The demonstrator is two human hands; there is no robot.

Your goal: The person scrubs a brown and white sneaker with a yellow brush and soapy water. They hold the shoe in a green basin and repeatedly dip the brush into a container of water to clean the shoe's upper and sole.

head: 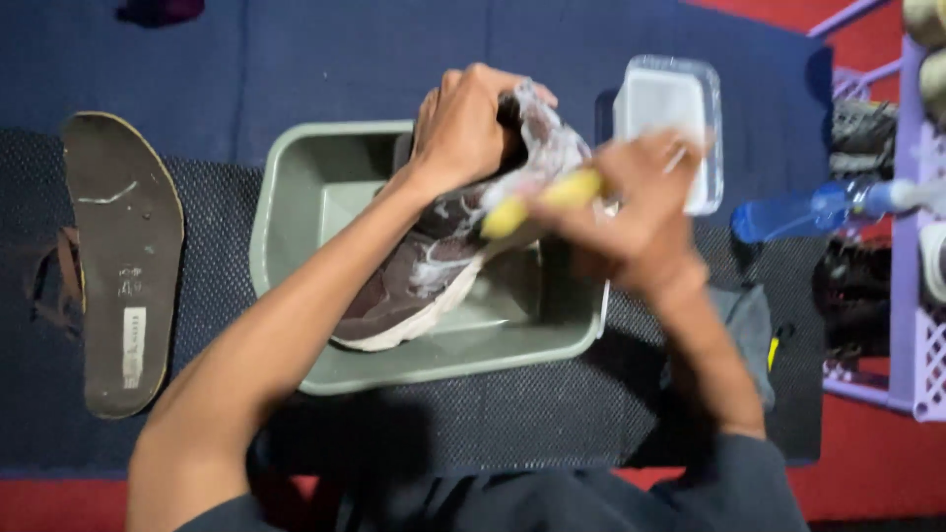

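Observation:
My left hand (pixel 468 123) grips the heel end of a dark brown sneaker (pixel 424 271) with a pale sole, holding it tilted over a grey-green plastic tub (pixel 296 197). White foam streaks the shoe's upper. My right hand (pixel 636 212), blurred by motion, is closed around a yellow-handled brush (pixel 537 202) pressed against the sneaker's side near the heel. The brush's bristles are hidden behind the shoe and my fingers.
A dark insole (pixel 123 261) lies on the black mat (pixel 493 424) at the left. A clear rectangular container (pixel 675 123) sits behind the tub. A blue spray bottle (pixel 808 207), a grey cloth (pixel 749 325) and a purple rack (pixel 912 296) holding shoes stand at the right.

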